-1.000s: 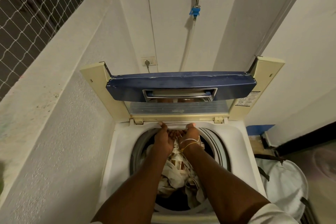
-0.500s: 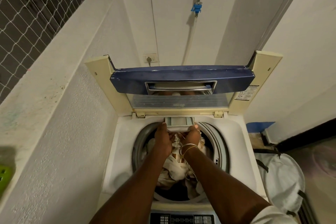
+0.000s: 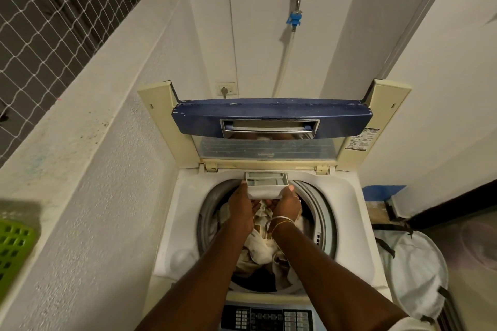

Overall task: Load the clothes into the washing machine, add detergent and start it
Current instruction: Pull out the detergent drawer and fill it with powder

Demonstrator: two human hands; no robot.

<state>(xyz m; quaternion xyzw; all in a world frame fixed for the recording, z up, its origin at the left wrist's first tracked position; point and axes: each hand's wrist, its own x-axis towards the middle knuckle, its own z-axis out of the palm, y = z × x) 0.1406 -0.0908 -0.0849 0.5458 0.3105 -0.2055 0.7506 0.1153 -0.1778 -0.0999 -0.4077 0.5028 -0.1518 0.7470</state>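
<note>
The washing machine (image 3: 183, 223) stands right in front of me, seen from my head looking down, with its blue lid (image 3: 269, 113) tipped up against the wall. The clothes (image 3: 258, 247) are in the drum, a pale heap below my wrists. At the back edge of the hole, the little soap drawer (image 3: 266, 179) sticks out toward me. My left hand (image 3: 240, 204) holds its left corner and my right hand (image 3: 289, 203) holds its right corner, thumbs on top and fingers curled under its front. So both hands are full of drawer. I think the loading part is done and I am on the soap step now. I cannot see any soap bottle or box from here. Next I will need one hand free to fetch the soap and tip it in, then push the drawer flat, shut the lid, and press the buttons (image 3: 266, 320) near my tummy. A white bag (image 3: 414, 271) sits on the floor to my right, and a green basket (image 3: 13, 244) is on the ledge to my left.
</note>
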